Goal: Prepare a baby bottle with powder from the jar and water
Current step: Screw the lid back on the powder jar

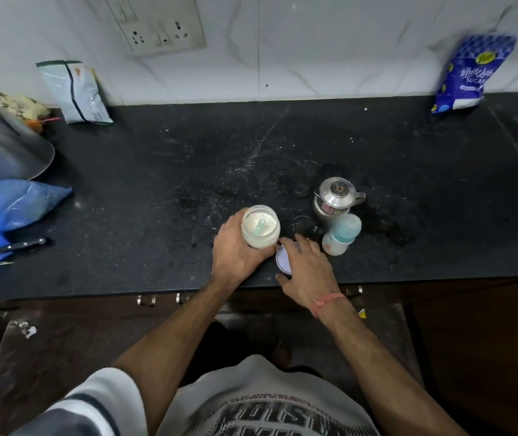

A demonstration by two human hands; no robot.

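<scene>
An open glass jar (261,229) of white powder stands near the counter's front edge, with a pale green scoop (260,227) lying in the powder. My left hand (235,250) is wrapped around the jar's left side. Just right of the jar lies its round pale lid (283,261), and my right hand (306,269) rests over it with fingers on its rim. A baby bottle (341,236) with a teal cap stands to the right. Behind the bottle sits a small steel kettle (335,198) with its lid on.
The black stone counter (188,171) meets a white wall. A knife (6,248) lies on a blue bag (2,212) at the left, beside a steel vessel (2,146). A pouch (76,92) leans on the wall; a sugar bag (468,73) stands far right.
</scene>
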